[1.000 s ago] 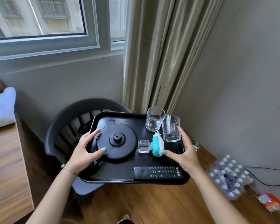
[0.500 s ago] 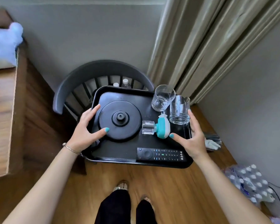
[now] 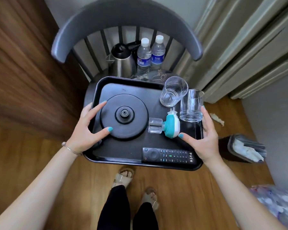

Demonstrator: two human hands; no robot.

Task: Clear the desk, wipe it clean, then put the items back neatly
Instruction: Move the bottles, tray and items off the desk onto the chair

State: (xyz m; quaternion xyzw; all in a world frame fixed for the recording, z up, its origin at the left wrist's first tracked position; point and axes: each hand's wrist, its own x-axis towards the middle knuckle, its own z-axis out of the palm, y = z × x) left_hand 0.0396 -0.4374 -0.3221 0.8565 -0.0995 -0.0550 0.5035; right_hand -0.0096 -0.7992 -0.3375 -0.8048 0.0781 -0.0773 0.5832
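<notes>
I hold a black tray (image 3: 131, 80) level just above the front of a chair seat. My left hand (image 3: 85, 130) grips its left rim, thumb and forefinger lying on the round black kettle base (image 3: 124, 117). My right hand (image 3: 204, 140) grips the right rim, its thumb next to a teal and white plug-in device (image 3: 171, 125) and a finger against one of the two empty glasses (image 3: 191, 105). The other glass (image 3: 173, 92) stands at the back right. A black remote control (image 3: 167, 155) lies along the tray's near edge.
The grey spindle-back chair (image 3: 123, 12) carries a steel kettle (image 3: 121, 60) and two water bottles (image 3: 144, 55) at the back of its seat. Wooden furniture (image 3: 15, 63) stands left, curtains (image 3: 239, 47) right. A small bin (image 3: 244, 148) and a pack of bottles (image 3: 276, 205) sit on the floor.
My view has tipped downward and the tray has come lower, close over the chair seat. The kettle and both bottles on the seat have come fully into view. Both hands keep their grip.
</notes>
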